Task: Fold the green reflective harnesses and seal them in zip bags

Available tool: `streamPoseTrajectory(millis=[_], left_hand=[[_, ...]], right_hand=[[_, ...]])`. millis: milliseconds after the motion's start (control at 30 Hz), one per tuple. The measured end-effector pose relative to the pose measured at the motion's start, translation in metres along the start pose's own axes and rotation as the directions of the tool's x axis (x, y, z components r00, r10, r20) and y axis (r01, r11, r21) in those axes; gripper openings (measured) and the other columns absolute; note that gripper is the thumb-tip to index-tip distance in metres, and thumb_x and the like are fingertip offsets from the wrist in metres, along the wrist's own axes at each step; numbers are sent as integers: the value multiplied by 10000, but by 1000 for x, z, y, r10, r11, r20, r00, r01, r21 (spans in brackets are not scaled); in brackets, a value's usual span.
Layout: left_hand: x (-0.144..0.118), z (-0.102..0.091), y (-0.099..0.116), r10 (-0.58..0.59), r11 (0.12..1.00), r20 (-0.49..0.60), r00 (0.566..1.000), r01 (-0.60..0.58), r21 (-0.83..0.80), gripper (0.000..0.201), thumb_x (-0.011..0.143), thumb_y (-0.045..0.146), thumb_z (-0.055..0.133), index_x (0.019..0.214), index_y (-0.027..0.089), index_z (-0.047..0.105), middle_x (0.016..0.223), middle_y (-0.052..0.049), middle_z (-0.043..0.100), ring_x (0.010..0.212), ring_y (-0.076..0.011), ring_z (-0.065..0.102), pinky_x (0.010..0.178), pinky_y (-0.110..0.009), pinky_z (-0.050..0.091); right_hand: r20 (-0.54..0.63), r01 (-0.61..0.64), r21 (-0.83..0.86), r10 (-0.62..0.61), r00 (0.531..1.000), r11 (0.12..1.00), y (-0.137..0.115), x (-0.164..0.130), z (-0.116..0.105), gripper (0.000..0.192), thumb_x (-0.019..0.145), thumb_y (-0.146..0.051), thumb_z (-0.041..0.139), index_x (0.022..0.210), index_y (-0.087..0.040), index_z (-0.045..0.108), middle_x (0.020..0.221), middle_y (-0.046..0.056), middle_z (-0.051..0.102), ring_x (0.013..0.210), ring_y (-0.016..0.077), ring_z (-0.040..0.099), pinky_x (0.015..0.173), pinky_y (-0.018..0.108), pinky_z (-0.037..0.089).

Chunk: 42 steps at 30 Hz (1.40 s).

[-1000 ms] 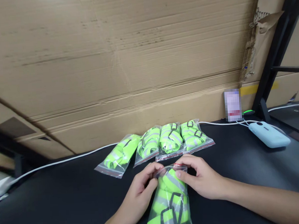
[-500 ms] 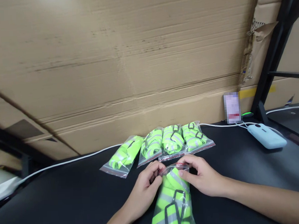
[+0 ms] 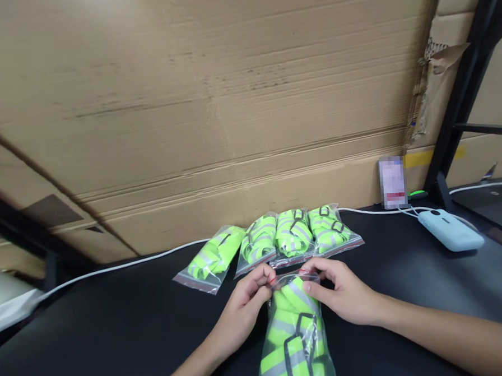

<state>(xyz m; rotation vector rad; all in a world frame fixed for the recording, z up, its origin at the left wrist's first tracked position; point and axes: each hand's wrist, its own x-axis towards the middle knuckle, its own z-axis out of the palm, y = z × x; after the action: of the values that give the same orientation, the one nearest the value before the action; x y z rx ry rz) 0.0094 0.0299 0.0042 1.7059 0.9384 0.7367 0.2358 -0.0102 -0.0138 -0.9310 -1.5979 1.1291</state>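
left hand [image 3: 244, 306] + right hand [image 3: 343, 295] still pinching zip bag [image 3: 294, 331] mouth | pinch points drawn slightly closer | seal closing, likely unfinished

Even soft light, sharp, edges warped

Bare forearms, no sleeves, no rings

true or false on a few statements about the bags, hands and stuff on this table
1. Both hands, left hand and right hand, pinch the top of the held bag. True.
2. Six filled bags lie in the row behind. False: four.
3. The table is white. False: black.
4. A pale blue device lies at the right. True.
5. The bags hold red fabric. False: neon yellow-green with grey stripes.
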Motion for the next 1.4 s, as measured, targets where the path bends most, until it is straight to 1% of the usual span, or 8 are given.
streamPoseTrajectory(millis=[300,467,633,767,900,1067,1233,1400], left_hand=[[2,3,-6,34,989,-42,999,-27,145,98,834,290,469,785,206,462,722,33,438,677,-144,384,628,-257,341],[3,5,-7,68,989,-19,998,-65,132,122,838,307,468,774,206,444,713,40,426,667,-141,390,618,-253,341],[3,1,-4,102,987,75,992,-110,121,135,838,308,492,763,200,460,711,38,428,666,-138,406,626,-253,345],[3,-5,-2,147,988,52,988,-149,36,154,833,324,510,758,200,460,719,36,453,686,-141,448,665,-262,376],[-1,-8,0,142,989,14,990,-142,28,110,804,285,485,740,200,459,681,46,443,640,-129,422,630,-248,353],[-12,-10,7,162,987,-25,987,-161,29,119,834,290,478,758,198,484,662,48,406,604,-123,370,580,-235,321],[-23,-10,12,253,967,-146,956,-245,73,180,933,332,481,908,183,578,804,-6,536,729,-158,489,666,-261,409],[-30,-9,10,379,896,-109,919,-335,291,229,981,325,481,1130,190,592,950,-52,586,790,-188,544,725,-299,454]], right_hand=[[11,6,-47,-5,1000,999,0,1,1,135,925,-316,610,910,-182,605,817,0,585,760,156,528,720,280,431],[28,-5,-235,11,1000,972,-1,7,3,224,943,-337,547,779,-185,571,732,-17,536,673,135,471,621,241,393],[-97,-73,-411,36,995,909,-6,16,21,310,927,-311,556,646,-182,529,592,-38,467,565,114,396,538,234,281],[-188,-108,-509,12,982,854,-12,12,35,296,939,-331,553,679,-190,549,604,-36,494,569,119,416,555,248,252],[-153,-84,-545,-1,988,835,-19,5,31,301,961,-370,541,717,-197,570,638,-32,530,574,124,446,561,250,284],[-83,78,-662,-176,981,745,-27,2,23,261,952,-352,598,743,-197,581,739,4,586,752,178,537,690,283,377],[-82,89,-615,-176,981,784,-36,-1,24,171,973,-358,587,918,-205,640,950,31,582,741,149,551,693,278,424],[17,70,-571,-74,997,818,-37,-6,17,223,1009,-394,538,871,-219,545,674,-46,508,571,126,470,562,252,337]])
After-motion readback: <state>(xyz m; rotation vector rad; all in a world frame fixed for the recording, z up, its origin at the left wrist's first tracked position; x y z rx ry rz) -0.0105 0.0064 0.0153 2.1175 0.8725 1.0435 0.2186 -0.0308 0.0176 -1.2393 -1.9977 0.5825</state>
